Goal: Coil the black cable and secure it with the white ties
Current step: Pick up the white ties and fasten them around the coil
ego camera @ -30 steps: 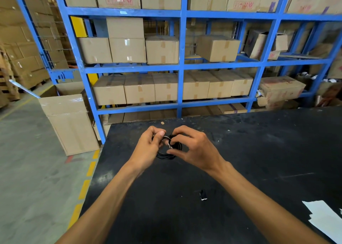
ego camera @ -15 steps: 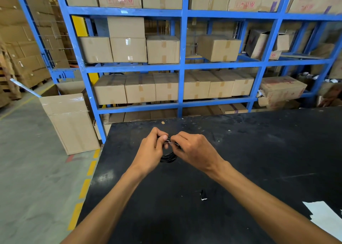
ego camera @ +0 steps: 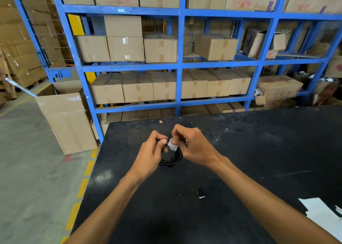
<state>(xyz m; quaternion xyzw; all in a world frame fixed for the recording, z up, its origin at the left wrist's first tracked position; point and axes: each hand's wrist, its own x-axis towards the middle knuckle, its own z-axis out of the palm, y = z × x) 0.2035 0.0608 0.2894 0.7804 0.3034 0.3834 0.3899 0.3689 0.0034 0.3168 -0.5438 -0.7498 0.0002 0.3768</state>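
Observation:
A small coil of black cable (ego camera: pixel 172 160) hangs between my two hands, just above the black table (ego camera: pixel 259 151). My left hand (ego camera: pixel 149 153) pinches the coil's upper left side with thumb and fingers. My right hand (ego camera: pixel 192 145) grips the coil's top right. A white tie (ego camera: pixel 172 144) wraps the top of the coil between my thumbs, and both hands' fingertips touch it. Only the coil's lower arc shows; my fingers hide the remainder.
A small black and white scrap (ego camera: pixel 201 193) lies on the table near me. White paper (ego camera: pixel 322 214) sits at the right front edge. Blue shelving (ego camera: pixel 178 64) with cardboard boxes stands behind the table. An open carton (ego camera: pixel 68 121) stands on the floor at left.
The coil has turned and dropped so its lower arc hangs below my hands. The white tie now shows around the coil's top, and my hands have drawn closer around it.

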